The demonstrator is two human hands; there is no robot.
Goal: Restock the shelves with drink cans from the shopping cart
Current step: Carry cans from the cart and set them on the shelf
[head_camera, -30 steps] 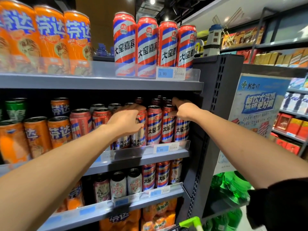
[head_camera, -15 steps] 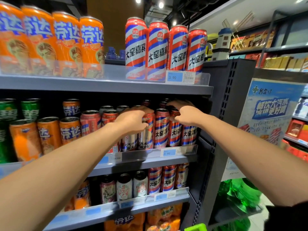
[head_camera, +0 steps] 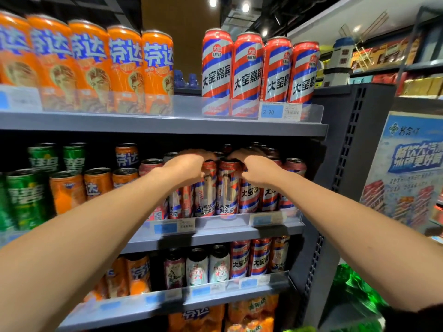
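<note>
Middle shelf (head_camera: 215,232): both hands shifted inward, left hand (head_camera: 185,167) and right hand (head_camera: 257,170) now gripping neighbouring striped cans (head_camera: 226,188), straightening the front row

Both hands reach to the middle shelf (head_camera: 215,233). The left hand (head_camera: 185,167) grips the top of one red striped can (head_camera: 206,190), and the right hand (head_camera: 257,171) grips the can beside it (head_camera: 227,190). Orange cans (head_camera: 96,65) stand on the top shelf (head_camera: 167,125).
</note>
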